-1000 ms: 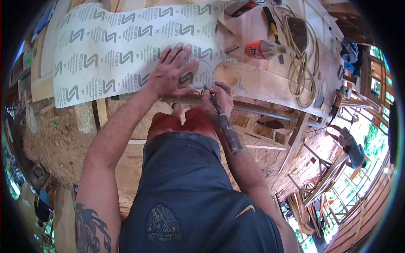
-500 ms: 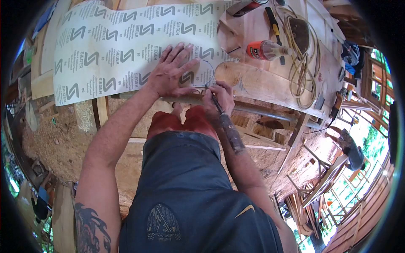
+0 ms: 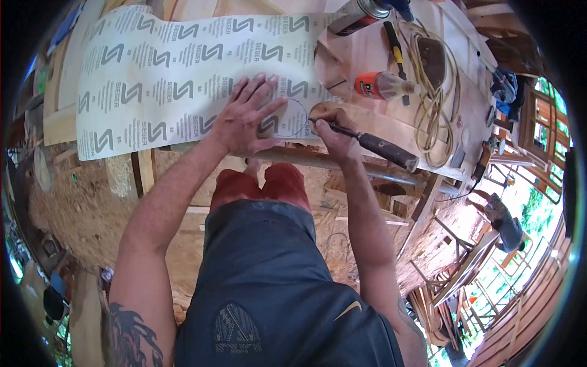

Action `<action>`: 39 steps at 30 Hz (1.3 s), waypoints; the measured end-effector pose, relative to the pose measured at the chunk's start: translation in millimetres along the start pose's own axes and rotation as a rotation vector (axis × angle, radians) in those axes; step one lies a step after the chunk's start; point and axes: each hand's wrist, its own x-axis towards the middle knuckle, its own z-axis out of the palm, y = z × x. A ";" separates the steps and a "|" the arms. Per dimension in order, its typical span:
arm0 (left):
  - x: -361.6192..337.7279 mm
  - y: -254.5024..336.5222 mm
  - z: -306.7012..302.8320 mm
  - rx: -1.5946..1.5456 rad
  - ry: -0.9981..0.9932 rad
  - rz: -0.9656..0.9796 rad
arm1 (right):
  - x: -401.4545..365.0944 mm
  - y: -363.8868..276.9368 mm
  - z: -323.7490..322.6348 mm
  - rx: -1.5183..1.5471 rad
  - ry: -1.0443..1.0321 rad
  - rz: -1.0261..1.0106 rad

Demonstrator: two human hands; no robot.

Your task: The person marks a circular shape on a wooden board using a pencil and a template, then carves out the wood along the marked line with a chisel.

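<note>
My left hand [image 3: 244, 116] lies flat, fingers spread, on a wide white printed sheet [image 3: 159, 73] spread over the wooden workbench [image 3: 391, 128]. Just right of it a circle [image 3: 292, 117] is drawn on the sheet. My right hand [image 3: 330, 131] grips a chisel-like tool [image 3: 379, 148] with a dark worn handle pointing right; its tip touches the circle's right edge.
An orange glue bottle [image 3: 382, 84] lies on the bench beyond my right hand, with a yellow-handled tool [image 3: 396, 46], a spray can [image 3: 361, 13] and a coiled cord [image 3: 437, 92]. A metal pipe [image 3: 342, 164] runs along the bench's near edge. Sawdust covers the floor at left.
My right hand has moved from the circle's lower edge to its right edge, and the tool's handle has swung from pointing toward me to pointing right. The left hand stays put.
</note>
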 end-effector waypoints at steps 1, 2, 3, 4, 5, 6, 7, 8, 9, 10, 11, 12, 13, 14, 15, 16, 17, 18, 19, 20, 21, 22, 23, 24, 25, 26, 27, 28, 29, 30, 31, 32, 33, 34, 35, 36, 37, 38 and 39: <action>0.4 0.0 -0.6 -0.006 0.003 -0.003 | 2.7 -1.4 -1.6 0.016 -0.018 -0.011; 0.4 -0.3 -1.2 -0.008 0.004 -0.003 | 4.8 -3.4 -2.8 0.032 -0.035 -0.020; 0.2 -0.6 -1.3 -0.011 0.004 -0.003 | 6.1 -6.7 -4.3 0.032 -0.058 -0.027; -0.1 -0.7 -0.6 -0.014 0.005 -0.002 | 7.4 -10.9 -6.3 0.032 -0.080 -0.033; -0.2 -1.1 0.6 -0.009 0.006 -0.001 | 8.6 -14.4 -8.0 0.032 -0.102 -0.039; 0.0 -1.7 1.7 -0.003 0.008 0.000 | 9.9 -16.8 -8.6 0.045 -0.111 -0.024; 0.0 -2.2 2.6 0.004 0.010 0.001 | 11.0 -18.9 -8.8 0.058 -0.120 -0.009; -0.2 -2.5 3.4 0.003 0.008 -0.001 | 11.4 -20.3 -9.2 0.071 -0.127 0.006; -0.4 -2.6 3.5 0.004 0.006 -0.004 | 12.2 -21.3 -9.6 0.073 -0.136 0.017; -0.6 -2.5 3.4 0.004 0.004 -0.006 | 13.2 -22.1 -9.9 0.075 -0.145 0.027; -0.7 -2.4 3.4 0.004 0.005 -0.008 | 14.5 -22.5 -10.0 0.078 -0.154 0.037; -0.6 -2.3 3.1 0.005 0.007 -0.010 | 16.0 -19.8 -9.5 0.085 -0.160 0.027; -0.4 -2.3 2.7 0.005 0.008 -0.011 | 17.8 -15.0 -8.5 0.092 -0.165 0.017; -0.1 -2.3 2.5 0.008 0.006 -0.010 | 19.2 -12.1 -8.1 0.100 -0.171 0.007; 0.2 -1.9 1.8 0.011 0.002 -0.010 | 20.3 -12.7 -8.4 0.110 -0.180 0.032; -0.2 -1.6 1.3 0.014 -0.001 -0.011 | 21.0 -13.9 -8.2 0.121 -0.190 0.058; -0.6 -1.1 0.8 -0.002 0.000 -0.015 | 21.5 -14.3 -8.2 0.132 -0.199 0.084; -0.4 -0.4 -0.4 -0.018 0.001 -0.019 | 22.4 -13.7 -8.6 0.119 -0.219 0.085; -0.3 0.1 -1.0 -0.034 0.003 -0.023 | 23.7 -12.6 -9.5 0.107 -0.239 0.086; -0.4 -0.2 -0.7 -0.017 0.005 -0.018 | 25.2 -11.9 -10.2 0.095 -0.258 0.087; -0.3 -0.8 -0.4 0.000 0.007 -0.014 | 26.8 -11.5 -10.6 0.074 -0.269 0.088; -0.3 -1.0 0.0 0.016 0.009 -0.010 | 28.5 -11.2 -11.2 0.052 -0.280 0.089; -0.6 -1.2 0.2 0.015 0.008 -0.010 | 30.0 -11.1 -11.6 0.030 -0.291 0.090; -0.9 -1.4 -0.1 0.014 0.007 -0.010 | 31.2 -11.9 -12.2 0.016 -0.298 0.087; -1.2 -1.7 -0.2 0.012 0.006 -0.010 | 32.6 -13.6 -13.0 0.002 -0.305 0.083; -1.1 -2.1 -0.1 0.007 0.007 -0.010 | 33.7 -14.6 -13.8 -0.013 -0.312 0.080; -1.4 -2.4 0.2 0.000 0.009 -0.011 | 34.3 -14.3 -14.4 -0.011 -0.312 0.073; -1.7 -2.7 0.3 -0.005 0.010 -0.012 | 34.7 -13.9 -14.7 -0.009 -0.313 0.065; -2.0 -2.9 0.5 -0.007 0.013 -0.012 | 34.9 -13.7 -15.1 -0.007 -0.313 0.058; -2.2 -2.9 0.8 -0.009 0.015 -0.012 | 34.6 -13.9 -15.3 -0.002 -0.313 0.052; -2.3 -3.0 1.1 -0.011 0.018 -0.011 | 34.0 -14.2 -15.7 0.003 -0.312 0.045; -2.3 -3.1 1.3 -0.006 0.016 -0.010 | 33.8 -14.5 -16.0 0.008 -0.311 0.038; -2.2 -3.4 1.2 -0.001 0.014 -0.009 | 34.0 -13.5 -15.8 0.011 -0.311 0.034; -2.3 -3.4 1.1 0.004 0.013 -0.008 | 34.1 -11.5 -15.4 0.013 -0.311 0.031; -2.4 -3.4 1.1 0.003 0.010 -0.008 | 34.2 -10.3 -15.3 0.016 -0.311 0.029; -2.1 -3.2 0.4 0.002 0.007 -0.008 | 34.1 -11.6 -15.7 0.004 -0.312 0.028; -1.9 -3.0 -0.2 0.001 0.005 -0.009 | 33.9 -14.0 -16.3 -0.008 -0.313 0.027; -1.9 -2.9 -0.4 0.003 0.005 -0.007 | 33.7 -15.9 -16.7 -0.019 -0.314 0.026; -1.9 -3.1 -0.4 0.005 0.005 -0.005 | 33.4 -16.9 -16.8 -0.019 -0.314 0.028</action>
